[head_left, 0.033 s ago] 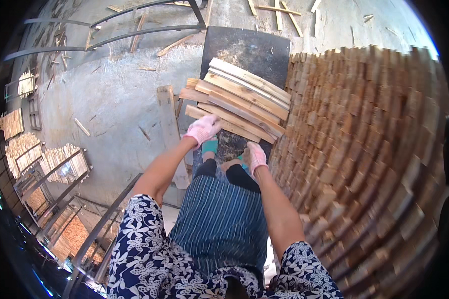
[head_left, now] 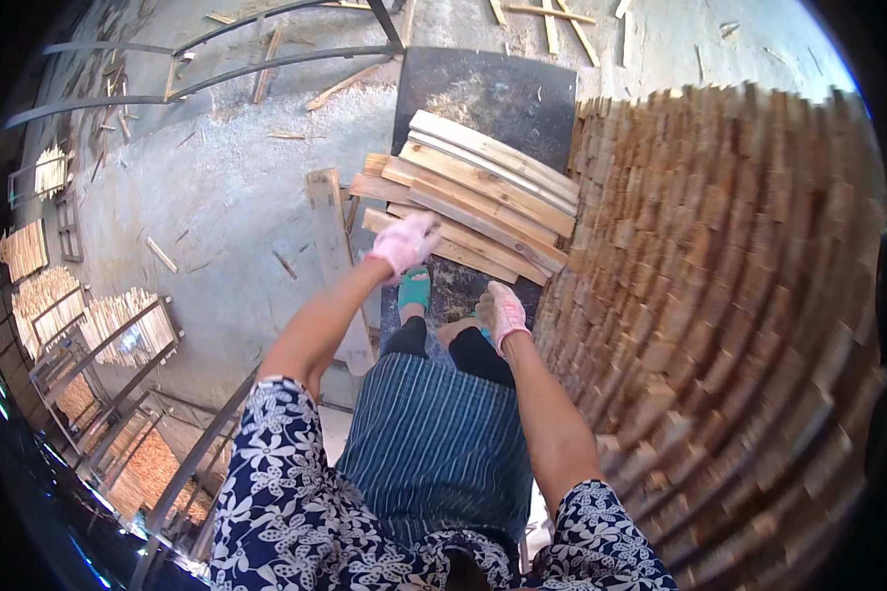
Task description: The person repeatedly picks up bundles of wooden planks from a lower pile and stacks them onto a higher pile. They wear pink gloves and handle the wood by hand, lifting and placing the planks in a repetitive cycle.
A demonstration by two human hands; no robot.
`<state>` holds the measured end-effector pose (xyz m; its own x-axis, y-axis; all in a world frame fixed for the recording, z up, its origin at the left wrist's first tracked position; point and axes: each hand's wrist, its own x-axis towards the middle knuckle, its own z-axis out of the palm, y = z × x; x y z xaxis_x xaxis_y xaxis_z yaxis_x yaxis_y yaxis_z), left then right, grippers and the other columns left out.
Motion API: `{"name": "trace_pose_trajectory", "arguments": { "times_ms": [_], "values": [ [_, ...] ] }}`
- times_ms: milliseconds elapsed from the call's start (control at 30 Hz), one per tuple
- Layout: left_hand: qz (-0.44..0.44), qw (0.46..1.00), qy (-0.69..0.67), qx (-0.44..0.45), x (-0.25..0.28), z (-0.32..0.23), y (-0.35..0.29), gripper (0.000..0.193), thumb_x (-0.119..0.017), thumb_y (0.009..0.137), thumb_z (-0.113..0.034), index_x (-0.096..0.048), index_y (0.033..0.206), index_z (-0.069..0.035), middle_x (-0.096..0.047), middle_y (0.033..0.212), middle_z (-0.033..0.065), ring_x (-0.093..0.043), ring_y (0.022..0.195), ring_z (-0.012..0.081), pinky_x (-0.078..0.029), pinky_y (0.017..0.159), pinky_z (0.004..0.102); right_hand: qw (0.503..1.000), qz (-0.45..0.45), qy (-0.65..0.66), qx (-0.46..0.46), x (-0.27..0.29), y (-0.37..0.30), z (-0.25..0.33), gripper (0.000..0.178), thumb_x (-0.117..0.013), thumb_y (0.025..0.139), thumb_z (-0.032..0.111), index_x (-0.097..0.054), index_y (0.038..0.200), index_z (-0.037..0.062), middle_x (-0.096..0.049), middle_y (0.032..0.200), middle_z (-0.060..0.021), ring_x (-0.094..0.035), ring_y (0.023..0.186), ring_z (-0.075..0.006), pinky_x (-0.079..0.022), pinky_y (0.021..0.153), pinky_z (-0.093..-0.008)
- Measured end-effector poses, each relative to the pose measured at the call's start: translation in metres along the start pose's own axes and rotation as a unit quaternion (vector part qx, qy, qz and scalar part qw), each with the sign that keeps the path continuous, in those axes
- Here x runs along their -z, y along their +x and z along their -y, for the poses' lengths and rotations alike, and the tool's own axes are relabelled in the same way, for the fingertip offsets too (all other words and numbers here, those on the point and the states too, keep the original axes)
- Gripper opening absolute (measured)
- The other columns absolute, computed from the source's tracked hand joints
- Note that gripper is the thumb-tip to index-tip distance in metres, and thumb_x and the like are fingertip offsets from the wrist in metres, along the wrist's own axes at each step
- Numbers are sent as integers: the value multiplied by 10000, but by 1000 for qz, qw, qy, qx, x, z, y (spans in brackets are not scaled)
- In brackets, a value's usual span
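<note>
A low pile of pale wooden planks (head_left: 493, 163) lies across a dark board in front of me. My left hand (head_left: 404, 246), in a pink-and-white work glove, hovers over the left part of the nearest planks with its fingers partly spread. Whether it touches the wood I cannot tell. My right hand (head_left: 503, 307), gloved the same way, hangs lower, just short of the nearest plank (head_left: 478, 258). Its fingers point forward, loosely stretched, and nothing shows in them.
Stacked wood pieces (head_left: 700, 295) form a tall wall along my right. The dark board (head_left: 493, 79) extends beyond the pile. A long plank (head_left: 330, 236) lies on the floor to the left. Metal frames (head_left: 286, 64) stand farther off, with wood bundles (head_left: 128, 325) at far left.
My left hand has shifted slightly forward over the planks and its fingers look more spread. My right hand has barely moved. The pile looks the same.
</note>
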<state>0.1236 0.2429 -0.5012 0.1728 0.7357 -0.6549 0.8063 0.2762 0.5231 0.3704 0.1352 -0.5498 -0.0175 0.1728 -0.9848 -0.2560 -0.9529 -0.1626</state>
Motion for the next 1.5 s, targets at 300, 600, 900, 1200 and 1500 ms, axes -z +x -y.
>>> {"name": "trace_pose_trajectory", "arguments": {
  "times_ms": [300, 600, 900, 1200, 1500],
  "values": [
    [-85, 948, 254, -172, -45, 3, 312, 536, -473, 1000, -534, -582, 1359, -151, -556, 1361, 155, -470, 1326, 341, -370, 1102, 551, 890, 45, 450, -60, -60, 233, -22, 899, -736, 866, 587, -373, 1484, 44, -468, 1451, -222, -442, 1357, -396, -374, 1152, -514],
    [87, 955, 280, -34, -84, 54, 280, 799, -440, 905, -773, -601, 1378, -149, -601, 1358, 179, -544, 1313, 338, -373, 1115, 523, 830, 129, 542, -4, -84, 243, -1, 1121, -728, 773, 745, -316, 1510, 6, -366, 1536, -233, -345, 1442, -332, -281, 1216, -487],
    [251, 901, 353, -28, -65, 46, 246, 930, -531, 804, -852, -522, 1487, -222, -387, 1568, 243, -292, 1491, 439, -279, 1188, 562, 883, 103, 457, 40, -71, 249, -45, 1071, -748, 734, 766, -362, 1498, 123, -429, 1476, -87, -459, 1290, -263, -437, 1024, -471],
    [202, 959, 198, -18, -109, 78, 233, 930, -433, 887, -821, -509, 1457, -90, -550, 1368, 259, -528, 1298, 418, -414, 1109, 479, 873, 189, 449, 16, -62, 237, -57, 1071, -721, 753, 772, -336, 1524, 136, -411, 1491, -136, -434, 1328, -345, -389, 1099, -552],
    [266, 964, 17, 6, -131, 113, 185, 941, -490, 890, -788, -527, 1419, -10, -583, 1346, 282, -567, 1279, 382, -418, 1099, 436, 901, 191, 387, 40, -43, 228, -81, 963, -757, 834, 607, -359, 1553, 107, -451, 1526, -105, -439, 1398, -308, -369, 1169, -504]
  ]
}}
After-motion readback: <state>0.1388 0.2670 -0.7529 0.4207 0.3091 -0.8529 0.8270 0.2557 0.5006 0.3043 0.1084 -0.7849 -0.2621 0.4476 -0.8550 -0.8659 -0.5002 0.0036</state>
